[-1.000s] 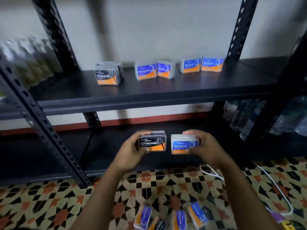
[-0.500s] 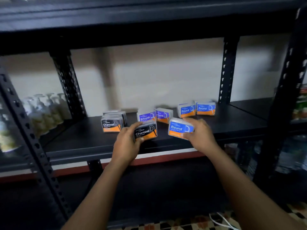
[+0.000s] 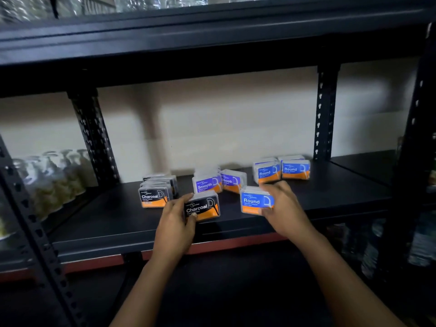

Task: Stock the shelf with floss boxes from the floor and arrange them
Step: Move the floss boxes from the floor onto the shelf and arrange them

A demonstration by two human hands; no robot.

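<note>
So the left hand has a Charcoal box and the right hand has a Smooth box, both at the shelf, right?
Not quite. The head view shows the right hand holding a Round box, not Smooth. The left hand does hold a Charcoal box, both at the shelf.

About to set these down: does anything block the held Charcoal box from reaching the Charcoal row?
Nothing visible does. The left hand holds the Charcoal box just right of the Charcoal row, with bare shelf between them.

upright floss boxes on black shelf
</note>
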